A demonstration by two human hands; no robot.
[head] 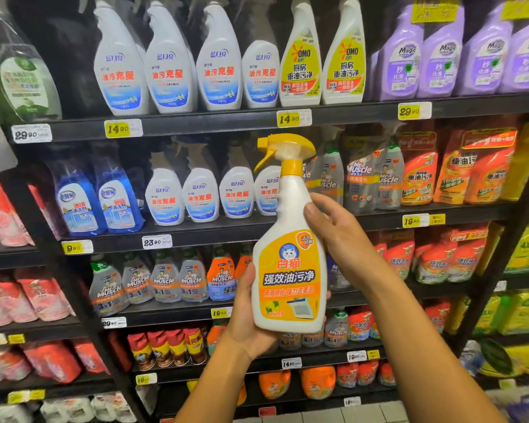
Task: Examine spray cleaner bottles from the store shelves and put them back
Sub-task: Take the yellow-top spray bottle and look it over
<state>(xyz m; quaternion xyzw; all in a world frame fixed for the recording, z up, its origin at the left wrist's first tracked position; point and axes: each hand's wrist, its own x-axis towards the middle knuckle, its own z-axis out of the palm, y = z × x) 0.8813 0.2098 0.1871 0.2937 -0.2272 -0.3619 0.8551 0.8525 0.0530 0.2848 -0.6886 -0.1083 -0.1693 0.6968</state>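
While the stocked shelves (177,123) fill the head view, a white spray bottle (289,270) with a yellow trigger and orange label is held upright in front of them, label facing the camera. Its base is cupped by the left hand (251,319), fingers curled round it, and its shoulder is gripped by the right hand (336,230).

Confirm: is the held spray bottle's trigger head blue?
No, the spray bottle, held up by the left hand and the right hand, has a yellow trigger head.
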